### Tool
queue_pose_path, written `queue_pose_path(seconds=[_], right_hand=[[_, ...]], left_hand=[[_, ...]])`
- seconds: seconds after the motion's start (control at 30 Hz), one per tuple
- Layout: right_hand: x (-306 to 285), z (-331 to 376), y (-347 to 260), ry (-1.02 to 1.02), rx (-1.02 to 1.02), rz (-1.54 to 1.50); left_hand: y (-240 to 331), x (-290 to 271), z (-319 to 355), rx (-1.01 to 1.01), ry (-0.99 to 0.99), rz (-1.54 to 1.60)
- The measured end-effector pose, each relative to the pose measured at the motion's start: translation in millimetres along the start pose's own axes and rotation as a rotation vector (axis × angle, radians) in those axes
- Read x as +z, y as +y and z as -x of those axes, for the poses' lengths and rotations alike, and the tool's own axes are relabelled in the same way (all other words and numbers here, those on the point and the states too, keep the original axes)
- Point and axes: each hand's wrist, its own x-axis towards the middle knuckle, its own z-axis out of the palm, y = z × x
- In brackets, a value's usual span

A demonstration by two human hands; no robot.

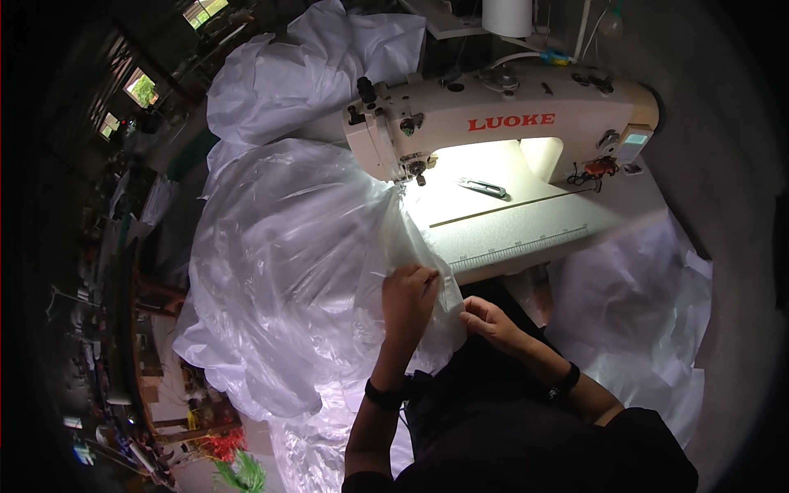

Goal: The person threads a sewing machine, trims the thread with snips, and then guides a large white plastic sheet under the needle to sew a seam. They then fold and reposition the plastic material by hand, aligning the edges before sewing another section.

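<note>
A large translucent white plastic sheet (279,238) spreads in folds over the left of the sewing machine table and hangs down toward my lap. Its gathered edge runs up under the needle area of a white industrial sewing machine (444,107). My left hand (408,302) is closed on the sheet just below the needle, fingers pinching the plastic. Lower and to the right, my right hand (491,322) pinches the sheet's right edge between thumb and fingers. The exact fold at the needle is too small to make out.
A box cutter (483,189) lies on the lit machine bed (526,234), which has a ruler along its front edge. Orange-and-black cord (598,170) sits by the machine's right end. More white sheeting (633,320) hangs at right. A thread cone (508,16) stands behind.
</note>
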Motion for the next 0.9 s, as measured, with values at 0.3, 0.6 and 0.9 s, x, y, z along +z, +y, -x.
queue_pose_path(seconds=[0.3, 0.6, 0.9], right_hand=[[19, -4, 5, -0.084, -0.199, 0.583], [-5, -56, -67, 0.237, -0.84, 1.745], [8, -85, -42, 0.134, -0.812, 1.752]], left_hand=[[27, 4, 15, -0.009, 0.061, 0.066], [15, -8, 26, -0.116, -0.134, 0.093], [-8, -26, 20, 0.062, -0.224, -0.127]])
